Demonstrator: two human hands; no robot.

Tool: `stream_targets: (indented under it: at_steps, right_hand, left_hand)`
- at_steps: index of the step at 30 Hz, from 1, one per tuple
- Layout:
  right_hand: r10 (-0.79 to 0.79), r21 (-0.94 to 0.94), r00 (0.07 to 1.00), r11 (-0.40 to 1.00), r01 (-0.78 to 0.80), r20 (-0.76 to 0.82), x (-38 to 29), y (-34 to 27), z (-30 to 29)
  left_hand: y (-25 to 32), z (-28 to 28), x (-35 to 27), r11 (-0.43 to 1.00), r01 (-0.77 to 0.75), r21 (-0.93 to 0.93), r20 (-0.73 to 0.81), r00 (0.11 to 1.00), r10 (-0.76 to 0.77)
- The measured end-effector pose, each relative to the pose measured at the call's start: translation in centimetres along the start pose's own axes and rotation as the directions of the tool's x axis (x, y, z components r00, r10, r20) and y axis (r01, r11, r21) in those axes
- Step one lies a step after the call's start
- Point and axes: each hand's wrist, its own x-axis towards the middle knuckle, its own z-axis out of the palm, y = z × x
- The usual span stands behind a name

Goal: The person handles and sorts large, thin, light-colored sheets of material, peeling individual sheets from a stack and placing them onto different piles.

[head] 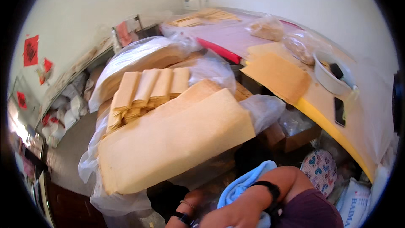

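Note:
My right hand (216,217) is low in the picture beside a light blue towel (235,188); whether it grips anything is hidden. Below the large sheets, my left hand (194,196) is blurred and partly hidden behind the right. Thin tan sheets (174,136) lie in a broad stack before me, draped over one edge. Behind them sit several folded bundles of the same tan sheet (153,85). A tall tan stack under clear plastic (136,60) stands farther back.
At right, a table with a yellow edge (329,129) bears tan squares (278,76), a white basin (330,72), a phone (339,111) and plastic-bagged pieces (267,28). Below are an open cardboard box (300,139), a heart-patterned round object (319,172) and a printed sack (352,202).

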Motion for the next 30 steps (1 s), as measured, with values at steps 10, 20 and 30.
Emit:
stream_targets:
  at_steps: [10, 20, 30]
  right_hand:
    - [0.197, -0.587, 0.980, 0.798, -0.134, 0.044, -1.8, -8.9, -1.0]
    - [-0.046, -0.171, 0.996, 0.985, 0.032, -0.077, 1.2, -7.1, -1.4]
    - [0.094, -0.333, 0.984, 0.933, -0.139, -0.148, -1.1, -6.2, -0.1]
  left_hand:
    - [-0.3, 1.7, 1.2, 0.990, -0.138, -0.028, -0.084, 0.987, 0.135]
    - [0.8, -0.3, -1.0, 1.000, 0.004, -0.014, 0.020, 1.000, -0.004]
    - [1.5, -1.6, -1.3, 1.000, 0.019, -0.006, 0.022, 1.000, -0.019]
